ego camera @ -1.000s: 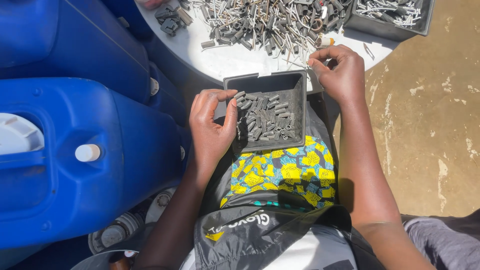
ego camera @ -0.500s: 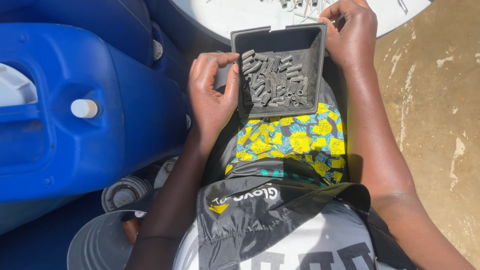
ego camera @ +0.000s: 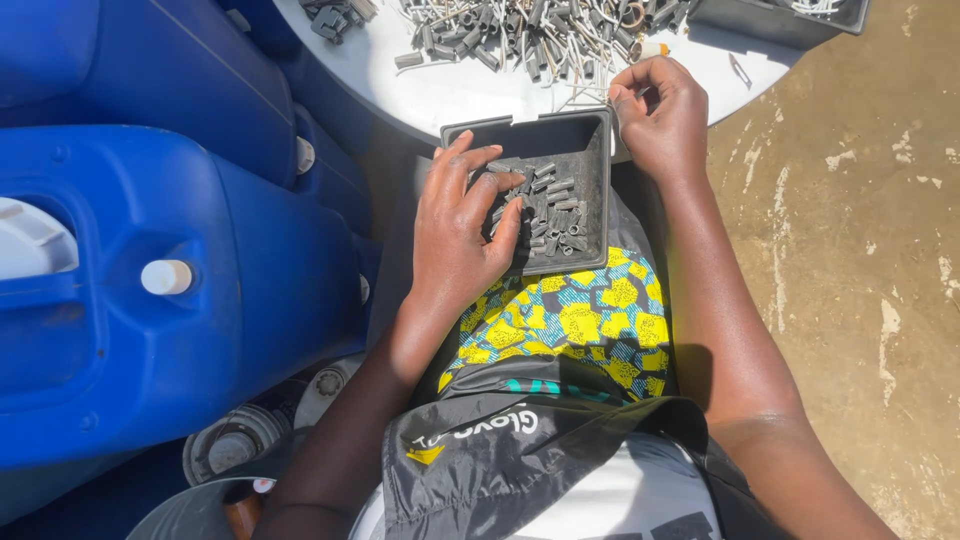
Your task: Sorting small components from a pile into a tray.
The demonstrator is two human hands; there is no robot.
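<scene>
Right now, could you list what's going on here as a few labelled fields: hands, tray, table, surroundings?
Left hand: fingers spread inside the dark tray, touching the small grey metal pieces.
Right hand: curled at the tray's far right corner, by the table edge.
Tray: rests on the lap, over yellow-and-blue patterned cloth.
Table: white, round, strewn with grey metal parts.
Surroundings: blue plastic jerrycans on the left; bare ground on the right.

My left hand [ego camera: 455,235] lay palm down with the fingers [ego camera: 490,195] spread and a little bent, the forearm coming up from the lower left. My right hand [ego camera: 665,120] was curled, the fingertips drawn together near the thumb (I could not see between them). The right forearm ran straight down, elbow low.
</scene>
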